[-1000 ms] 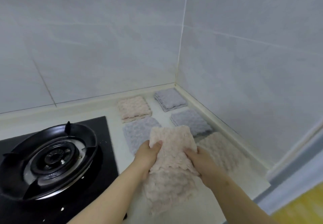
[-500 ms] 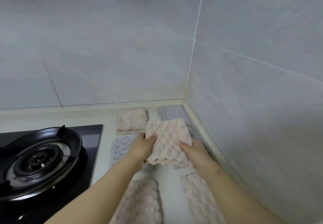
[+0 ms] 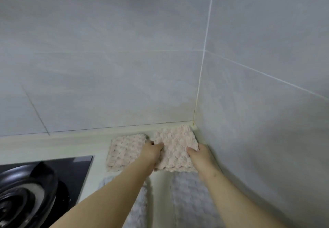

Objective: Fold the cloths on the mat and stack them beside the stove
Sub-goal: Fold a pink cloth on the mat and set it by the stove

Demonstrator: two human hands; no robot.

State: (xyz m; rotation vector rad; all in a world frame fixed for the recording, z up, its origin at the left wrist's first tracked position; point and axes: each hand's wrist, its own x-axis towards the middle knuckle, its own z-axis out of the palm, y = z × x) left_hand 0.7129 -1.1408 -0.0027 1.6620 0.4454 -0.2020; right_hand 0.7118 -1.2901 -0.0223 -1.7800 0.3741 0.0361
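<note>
- Two hands held one cloth in the counter's far corner, well to the right of the black stove (image 3: 35, 188), which sat at the lower left.
- The resting pink cloth (image 3: 124, 153) lay flat on the pale counter (image 3: 53, 147) by the back wall, folded to a square, its nubbly surface facing up.
- The left grey cloth (image 3: 140, 206) lay nearer, partly hidden by the forearm.
- The left hand (image 3: 151, 152) gripped the held pink cloth (image 3: 176, 147) at its left edge, thumb on top, fingers tucked under and out of sight.
- That cloth was pale pink, bumpy, folded into a thick square with a scalloped near edge, close against the wall corner; whether it touched anything beneath could not be told.
- The right hand (image 3: 201, 154) pinched its right edge, thumb on top.
- The right grey cloth (image 3: 190, 192) lay just below.
</note>
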